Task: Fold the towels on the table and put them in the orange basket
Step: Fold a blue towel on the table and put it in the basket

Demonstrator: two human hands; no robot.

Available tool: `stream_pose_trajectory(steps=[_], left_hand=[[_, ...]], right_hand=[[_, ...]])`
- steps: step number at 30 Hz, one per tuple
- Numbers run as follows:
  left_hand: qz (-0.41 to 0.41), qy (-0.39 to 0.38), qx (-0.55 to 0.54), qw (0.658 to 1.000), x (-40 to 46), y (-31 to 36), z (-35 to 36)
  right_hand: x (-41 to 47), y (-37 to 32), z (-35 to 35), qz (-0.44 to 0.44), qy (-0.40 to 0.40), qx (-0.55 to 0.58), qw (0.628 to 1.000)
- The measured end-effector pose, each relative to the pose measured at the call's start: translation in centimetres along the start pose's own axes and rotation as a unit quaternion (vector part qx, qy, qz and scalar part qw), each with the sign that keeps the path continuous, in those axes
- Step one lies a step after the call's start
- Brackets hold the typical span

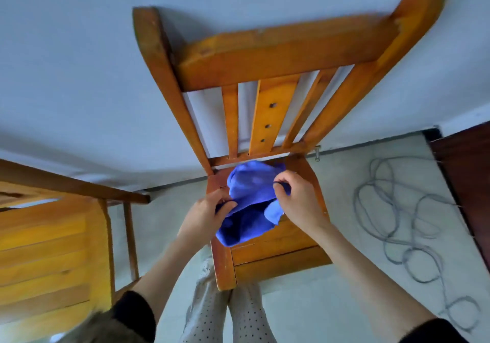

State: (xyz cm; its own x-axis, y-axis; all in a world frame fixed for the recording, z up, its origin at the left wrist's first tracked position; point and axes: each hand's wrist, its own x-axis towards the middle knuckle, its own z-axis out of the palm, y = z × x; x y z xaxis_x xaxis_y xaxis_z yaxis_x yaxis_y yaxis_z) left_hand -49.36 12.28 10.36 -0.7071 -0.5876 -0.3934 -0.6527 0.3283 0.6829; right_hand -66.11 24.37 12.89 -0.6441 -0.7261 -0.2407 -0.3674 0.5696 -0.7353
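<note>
A crumpled blue towel (249,204) lies bunched on the seat of a wooden chair (278,247) straight in front of me. My left hand (204,215) grips the towel's left edge, fingers curled into the cloth. My right hand (297,196) pinches the towel's upper right part between thumb and fingers. Part of the towel hangs toward the seat's front left. No orange basket is in view.
The chair's slatted backrest (267,59) rises against a pale wall. A second wooden chair (47,252) stands at the left. A grey cable (403,226) lies looped on the floor at the right, beside a dark wooden edge (469,183). My legs (225,316) are below the seat.
</note>
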Motion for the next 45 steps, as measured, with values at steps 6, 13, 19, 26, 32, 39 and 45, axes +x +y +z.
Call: stream_pose_trajectory(steps=[6, 13, 19, 26, 32, 39, 45], left_hand=[[0.046, 0.033, -0.030, 0.998, -3.2, 5.4, -7.7], [0.056, 0.122, -0.004, 0.991, -9.8, 9.8, -15.7], [0.057, 0.318, 0.004, 0.946, -18.0, 12.6, -23.3], [-0.017, 0.449, 0.029, 0.893, -30.9, 11.2, -29.1], [-0.083, 0.492, 0.032, 0.866, -42.8, 6.6, -31.9], [-0.168, 0.559, 0.032, 0.812, -58.7, -1.9, -32.4], [-0.255, 0.590, 0.044, 0.765, -71.0, -10.5, -32.3]], right_hand=[[-0.9, -9.2, -7.0, -0.101, 0.022, -0.009, 0.995], [-3.0, -19.6, -13.4, -0.229, 0.010, -0.007, 0.973], [-5.8, -27.4, -15.6, -0.323, -0.059, -0.047, 0.943], [-10.6, -37.2, -11.9, -0.450, -0.106, -0.089, 0.882], [-16.4, -45.5, -4.5, -0.549, -0.093, -0.070, 0.828], [-27.0, -55.2, 7.6, -0.612, -0.168, -0.006, 0.773], [-36.6, -61.0, 18.8, -0.650, -0.198, -0.002, 0.734]])
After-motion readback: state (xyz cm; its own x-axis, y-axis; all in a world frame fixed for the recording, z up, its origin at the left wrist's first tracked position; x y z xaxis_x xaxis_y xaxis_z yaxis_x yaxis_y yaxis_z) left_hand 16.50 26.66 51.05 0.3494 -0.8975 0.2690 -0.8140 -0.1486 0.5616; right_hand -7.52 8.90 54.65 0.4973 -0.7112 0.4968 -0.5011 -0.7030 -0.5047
